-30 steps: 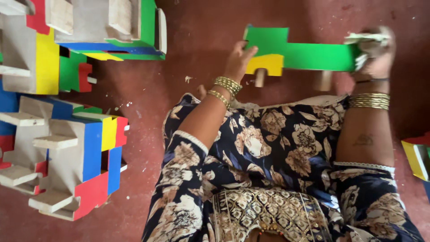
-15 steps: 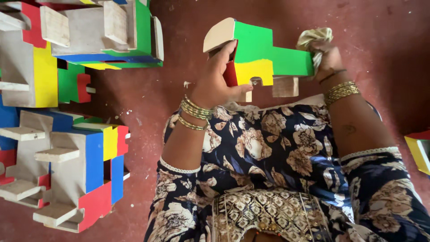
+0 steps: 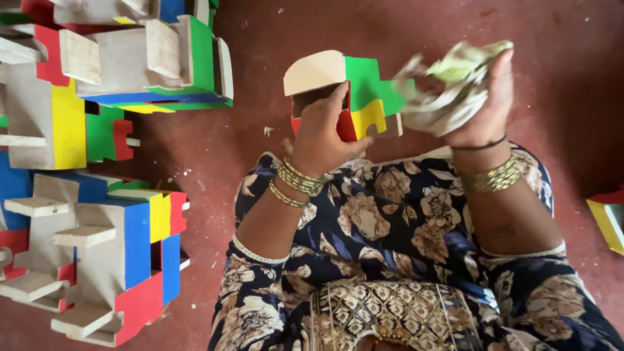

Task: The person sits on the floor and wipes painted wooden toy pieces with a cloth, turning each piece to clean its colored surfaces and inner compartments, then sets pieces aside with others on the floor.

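**Where everything sits**

Your left hand (image 3: 322, 133) holds the wooden toy (image 3: 348, 94) above your lap, ahead of you. Just right of it, your right hand (image 3: 484, 104) holds a crumpled cloth (image 3: 442, 91) touching the toy's right end. Stacked toys (image 3: 97, 169) lie on the floor (image 3: 403, 26) at your left; another piece (image 3: 608, 218) lies at far right.

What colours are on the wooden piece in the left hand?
Green, yellow and red paint, with bare wood on top of the wooden piece; the head view shows it.
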`<action>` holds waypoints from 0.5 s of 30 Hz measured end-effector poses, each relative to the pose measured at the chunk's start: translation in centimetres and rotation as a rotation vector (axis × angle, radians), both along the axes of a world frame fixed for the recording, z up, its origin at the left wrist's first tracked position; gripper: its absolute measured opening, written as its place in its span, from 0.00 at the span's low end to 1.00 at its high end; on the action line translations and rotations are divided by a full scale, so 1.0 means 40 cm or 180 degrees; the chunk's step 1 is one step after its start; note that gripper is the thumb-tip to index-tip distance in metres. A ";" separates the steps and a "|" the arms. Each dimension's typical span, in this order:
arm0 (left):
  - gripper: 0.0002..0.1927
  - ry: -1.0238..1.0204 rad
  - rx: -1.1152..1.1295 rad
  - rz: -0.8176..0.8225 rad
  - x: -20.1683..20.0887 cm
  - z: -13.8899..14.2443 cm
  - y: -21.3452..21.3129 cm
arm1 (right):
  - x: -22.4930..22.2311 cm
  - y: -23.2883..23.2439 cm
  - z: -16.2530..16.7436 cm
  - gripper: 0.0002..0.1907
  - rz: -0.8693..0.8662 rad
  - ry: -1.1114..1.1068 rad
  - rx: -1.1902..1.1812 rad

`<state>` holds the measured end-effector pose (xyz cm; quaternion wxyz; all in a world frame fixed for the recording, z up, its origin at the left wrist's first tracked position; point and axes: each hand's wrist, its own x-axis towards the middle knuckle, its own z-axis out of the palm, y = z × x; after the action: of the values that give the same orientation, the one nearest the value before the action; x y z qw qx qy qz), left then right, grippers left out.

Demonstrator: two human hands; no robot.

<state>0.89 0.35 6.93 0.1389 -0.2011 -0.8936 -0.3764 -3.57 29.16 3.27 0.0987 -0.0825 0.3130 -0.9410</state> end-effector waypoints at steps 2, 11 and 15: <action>0.50 -0.0029 -0.0138 0.0042 0.005 0.014 0.005 | 0.040 -0.058 0.027 0.20 -0.0177 -0.0048 0.0118; 0.38 -0.0066 -0.0647 0.0009 0.027 0.059 0.054 | 0.013 -0.263 0.073 0.11 -0.1828 0.2806 0.3111; 0.34 -0.0283 -0.0879 0.0082 0.033 0.033 0.055 | -0.011 -0.235 -0.089 0.13 -0.1747 0.2428 0.3635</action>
<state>2.19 2.54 8.27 0.0751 -0.1899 -0.9447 -0.2565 -4.00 19.76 -0.30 -0.2282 -0.2584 0.7759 -0.5283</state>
